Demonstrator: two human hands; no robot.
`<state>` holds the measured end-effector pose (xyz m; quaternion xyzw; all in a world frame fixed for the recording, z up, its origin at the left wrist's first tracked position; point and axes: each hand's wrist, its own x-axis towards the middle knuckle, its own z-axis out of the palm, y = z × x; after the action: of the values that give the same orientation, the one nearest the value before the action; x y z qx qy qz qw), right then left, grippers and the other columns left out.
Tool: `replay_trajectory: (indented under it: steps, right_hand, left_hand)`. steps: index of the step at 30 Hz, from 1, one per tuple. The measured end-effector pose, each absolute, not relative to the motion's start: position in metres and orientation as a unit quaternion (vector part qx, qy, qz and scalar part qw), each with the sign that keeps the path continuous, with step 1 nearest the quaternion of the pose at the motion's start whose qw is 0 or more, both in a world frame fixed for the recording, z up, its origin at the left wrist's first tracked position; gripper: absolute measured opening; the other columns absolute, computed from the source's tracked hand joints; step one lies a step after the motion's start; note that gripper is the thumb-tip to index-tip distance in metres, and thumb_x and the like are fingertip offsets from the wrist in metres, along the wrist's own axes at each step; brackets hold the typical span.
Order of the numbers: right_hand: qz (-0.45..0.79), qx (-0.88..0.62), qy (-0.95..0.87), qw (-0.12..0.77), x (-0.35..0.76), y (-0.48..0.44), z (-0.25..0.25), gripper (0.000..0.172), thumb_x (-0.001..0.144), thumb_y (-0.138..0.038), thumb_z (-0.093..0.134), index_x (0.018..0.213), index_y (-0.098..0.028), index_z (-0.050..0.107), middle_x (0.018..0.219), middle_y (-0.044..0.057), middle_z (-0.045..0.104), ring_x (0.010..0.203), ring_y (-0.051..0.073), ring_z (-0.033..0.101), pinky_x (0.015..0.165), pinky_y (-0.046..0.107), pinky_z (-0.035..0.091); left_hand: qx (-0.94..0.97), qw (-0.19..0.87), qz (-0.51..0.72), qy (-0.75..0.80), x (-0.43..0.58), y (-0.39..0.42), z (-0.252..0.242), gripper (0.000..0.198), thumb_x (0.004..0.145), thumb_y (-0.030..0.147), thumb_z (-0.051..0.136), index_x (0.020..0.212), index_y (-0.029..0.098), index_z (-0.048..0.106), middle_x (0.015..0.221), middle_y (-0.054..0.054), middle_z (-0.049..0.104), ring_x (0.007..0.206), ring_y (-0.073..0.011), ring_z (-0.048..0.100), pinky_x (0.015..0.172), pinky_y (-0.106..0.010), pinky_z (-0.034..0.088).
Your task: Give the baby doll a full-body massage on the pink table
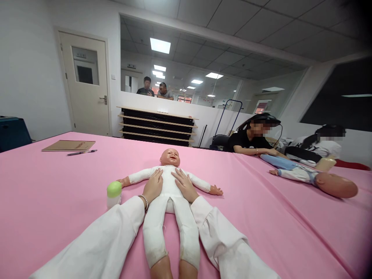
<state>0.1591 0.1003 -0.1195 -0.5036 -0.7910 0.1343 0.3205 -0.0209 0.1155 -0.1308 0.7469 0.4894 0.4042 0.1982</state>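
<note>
A baby doll (167, 193) with a white cloth body lies on its back, head away from me, arms spread and legs toward me. My left hand (154, 185) rests flat on the left side of its chest, fingers stretched out. On the other side of the chest lies my right hand (185, 186), its fingers also extended and slightly apart. Neither hand grips anything. Beside the doll's hand at the left stands a small bottle (114, 193) with a green cap, partly hidden by my sleeve.
Pink cloth covers the table (72, 186). A brown notebook (69, 145) and a pen (81, 152) lie at the far left. At right, another person (250, 139) touches a second doll (302, 170) in blue and white clothes. Stacked boards (158, 126) stand behind the table.
</note>
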Motion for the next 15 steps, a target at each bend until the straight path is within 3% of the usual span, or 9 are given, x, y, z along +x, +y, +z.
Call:
replay_trajectory:
  steps: [5,7,9,11,15]
  right_hand:
    - [0.091,-0.568,-0.706,0.412,0.180,0.110,-0.134,0.052,0.089,-0.040,0.027,0.125,-0.011,0.050,0.138,0.015,0.036,0.133,0.028,0.024,0.107,0.058,0.004]
    - [0.084,-0.562,-0.693,0.444,0.183,0.109,-0.134,0.057,0.091,-0.041,0.018,0.116,-0.007,0.056,0.131,0.018,0.044,0.128,0.028,0.035,0.107,0.055,0.014]
    - [0.097,-0.523,-0.719,0.448,0.179,0.104,-0.128,0.059,0.091,-0.045,0.017,0.106,-0.011,0.062,0.119,0.016,0.055,0.116,0.024,0.048,0.103,0.047,0.031]
    - [0.121,-0.465,-0.770,0.420,0.169,0.097,-0.119,0.051,0.089,-0.051,0.029,0.097,-0.016,0.066,0.109,0.011,0.062,0.107,0.021,0.055,0.097,0.038,0.040]
    - [0.159,-0.381,-0.848,0.331,0.152,0.088,-0.105,0.038,0.079,-0.052,0.052,0.097,-0.023,0.068,0.114,0.005,0.060,0.119,0.023,0.048,0.105,0.040,0.031]
  left_hand:
    - [0.742,0.201,0.409,0.492,-0.021,0.112,-0.129,0.047,0.088,0.022,0.026,0.128,0.006,0.045,0.140,-0.013,0.038,0.132,-0.0179,0.030,0.112,-0.037,0.022]
    - [0.739,0.202,0.410,0.495,-0.022,0.111,-0.128,0.046,0.088,0.022,0.026,0.127,0.006,0.046,0.140,-0.012,0.039,0.132,-0.0177,0.030,0.112,-0.036,0.022]
    - [0.737,0.202,0.412,0.496,-0.022,0.111,-0.128,0.046,0.088,0.022,0.027,0.127,0.007,0.046,0.139,-0.012,0.040,0.132,-0.0174,0.030,0.112,-0.036,0.022]
    - [0.737,0.201,0.415,0.494,-0.023,0.111,-0.128,0.046,0.087,0.021,0.027,0.127,0.006,0.046,0.139,-0.013,0.040,0.132,-0.0176,0.031,0.112,-0.036,0.022]
    - [0.738,0.196,0.419,0.490,-0.024,0.113,-0.130,0.046,0.087,0.020,0.028,0.125,0.004,0.047,0.138,-0.015,0.040,0.131,-0.0185,0.032,0.111,-0.037,0.023]
